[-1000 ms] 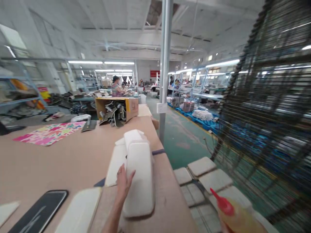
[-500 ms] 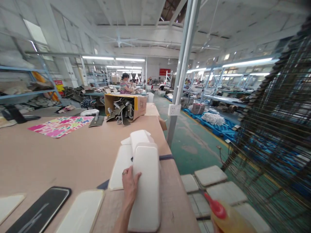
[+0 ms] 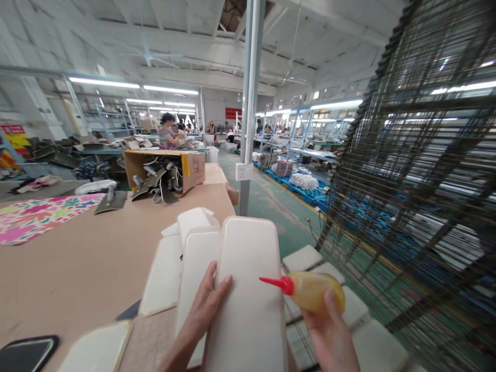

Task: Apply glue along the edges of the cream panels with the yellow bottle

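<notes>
My left hand grips the left edge of a long white padded panel and holds it lifted toward me over the table's right edge. My right hand is wrapped round a yellow squeeze bottle with a red nozzle. The nozzle tip points left and sits just over the panel's right side. More white panels lie stacked on the brown table just left of the lifted one.
A tall wire rack fills the right. White pads lie on a low surface under my right hand. A cardboard box of parts, a floral sheet and a black panel are on the table. A steel post stands behind; people work far back.
My left hand has lifted the top white panel off the stack toward me. My right hand has brought the bottle up and left, its nozzle now over the panel.
</notes>
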`<state>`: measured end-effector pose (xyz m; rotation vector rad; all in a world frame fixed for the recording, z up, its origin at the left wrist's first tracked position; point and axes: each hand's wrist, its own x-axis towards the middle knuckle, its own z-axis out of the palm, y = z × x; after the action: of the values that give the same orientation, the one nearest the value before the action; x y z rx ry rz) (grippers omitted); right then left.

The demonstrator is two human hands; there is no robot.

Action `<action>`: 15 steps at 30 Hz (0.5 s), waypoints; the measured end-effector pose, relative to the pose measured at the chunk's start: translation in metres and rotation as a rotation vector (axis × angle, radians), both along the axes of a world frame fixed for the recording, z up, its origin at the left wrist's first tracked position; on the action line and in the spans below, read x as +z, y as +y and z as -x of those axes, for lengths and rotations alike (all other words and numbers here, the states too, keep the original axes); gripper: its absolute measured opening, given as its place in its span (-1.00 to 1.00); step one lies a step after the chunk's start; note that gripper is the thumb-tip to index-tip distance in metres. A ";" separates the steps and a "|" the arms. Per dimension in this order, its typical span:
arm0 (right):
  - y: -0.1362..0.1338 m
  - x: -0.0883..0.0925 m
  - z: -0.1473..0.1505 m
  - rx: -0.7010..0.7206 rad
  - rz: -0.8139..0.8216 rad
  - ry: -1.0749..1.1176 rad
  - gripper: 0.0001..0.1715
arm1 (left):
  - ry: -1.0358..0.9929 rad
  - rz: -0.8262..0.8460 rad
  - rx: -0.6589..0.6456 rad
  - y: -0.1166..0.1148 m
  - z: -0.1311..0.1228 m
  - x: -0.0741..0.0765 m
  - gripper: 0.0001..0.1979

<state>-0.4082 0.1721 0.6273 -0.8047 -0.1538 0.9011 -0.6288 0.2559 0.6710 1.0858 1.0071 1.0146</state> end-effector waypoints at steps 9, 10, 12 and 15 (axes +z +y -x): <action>-0.036 0.009 -0.022 0.025 0.052 -0.026 -0.27 | -0.131 0.017 -0.076 -0.027 -0.020 0.016 -0.44; -0.042 0.007 -0.024 0.029 0.057 -0.028 -0.26 | -0.115 0.003 -0.081 -0.029 -0.021 0.015 -0.44; -0.056 0.001 -0.024 0.032 0.075 -0.064 -0.26 | -0.055 -0.046 -0.051 -0.033 -0.021 0.015 -0.44; -0.079 -0.008 -0.019 0.043 0.128 -0.150 -0.30 | 0.032 -0.138 0.071 -0.035 -0.017 0.021 -0.44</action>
<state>-0.3896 0.0930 0.6198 -0.9924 -0.2473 0.8975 -0.6114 0.2210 0.6917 1.1890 1.0188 1.1403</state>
